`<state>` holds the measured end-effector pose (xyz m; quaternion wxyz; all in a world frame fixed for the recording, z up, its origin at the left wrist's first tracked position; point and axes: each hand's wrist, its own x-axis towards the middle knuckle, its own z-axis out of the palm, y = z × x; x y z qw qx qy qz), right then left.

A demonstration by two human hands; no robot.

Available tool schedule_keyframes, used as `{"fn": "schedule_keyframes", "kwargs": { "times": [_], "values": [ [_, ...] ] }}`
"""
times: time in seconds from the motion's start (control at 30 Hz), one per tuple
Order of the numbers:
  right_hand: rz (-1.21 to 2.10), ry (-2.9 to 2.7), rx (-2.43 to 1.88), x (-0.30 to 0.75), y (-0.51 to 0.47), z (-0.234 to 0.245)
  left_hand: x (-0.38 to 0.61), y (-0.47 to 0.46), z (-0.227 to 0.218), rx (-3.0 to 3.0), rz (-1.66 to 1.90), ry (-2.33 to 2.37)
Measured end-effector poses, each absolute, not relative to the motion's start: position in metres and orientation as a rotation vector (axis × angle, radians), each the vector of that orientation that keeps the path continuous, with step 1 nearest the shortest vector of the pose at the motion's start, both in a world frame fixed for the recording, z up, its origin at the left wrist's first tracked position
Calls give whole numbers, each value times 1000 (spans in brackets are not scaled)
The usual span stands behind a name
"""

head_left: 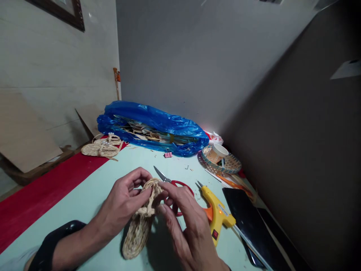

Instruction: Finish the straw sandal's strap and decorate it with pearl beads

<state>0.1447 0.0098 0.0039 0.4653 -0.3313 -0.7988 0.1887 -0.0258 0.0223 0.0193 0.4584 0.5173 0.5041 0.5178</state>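
The sandal [138, 233] lies near the front edge of the tabletop [93, 188], sole down, heel toward the person and toe pointing to twelve o'clock. Both hands are closed on its braided strap [150, 195], which arches over the toe end. The left hand [124, 203] comes in from eight o'clock, with the thumb laid along the braid and the fingers curled over the top of the loop. The right hand [183, 214] comes in from four o'clock and pinches the strap's right side with its fingertips. The two hands nearly touch over the braid.

As I judge it, the work is best done with the sole flat on the tabletop, so the loop stands centred over the toe and not pulled to one side. The pinch should be firm but short, close to where the braid meets the weave, because straw frays and kinks if it is bent sharply. Equal tension from both hands should stop the strap twisting.

Scissors [169, 180] lie just behind the right hand at one o'clock, partly hidden by it. A glue gun [217, 214] rests at three o'clock with its nozzle pointing away from the person; that tip is best kept clear of the fingers. Beyond it lies a dark tablet [248, 222]. A clip [168, 154] and a blue bag [158, 124] are at twelve o'clock, a cup [218, 152] at two, and two more sandals [103, 148] at eleven.
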Motion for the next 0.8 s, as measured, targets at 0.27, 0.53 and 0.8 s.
{"fn": "schedule_keyframes", "kwargs": {
  "times": [0.27, 0.53, 0.8],
  "values": [
    [437, -1963, -752, 144, 13, 13, -21, 19, 21, 1170, 1179, 1148],
    [328, -1882, -701, 143, 12, -7, -26, 20, 18, 1044, 1070, 1039],
    [350, -1912, -725, 145, 13, -5, -31, 22, 16, 977, 1007, 938]
  ]
}}
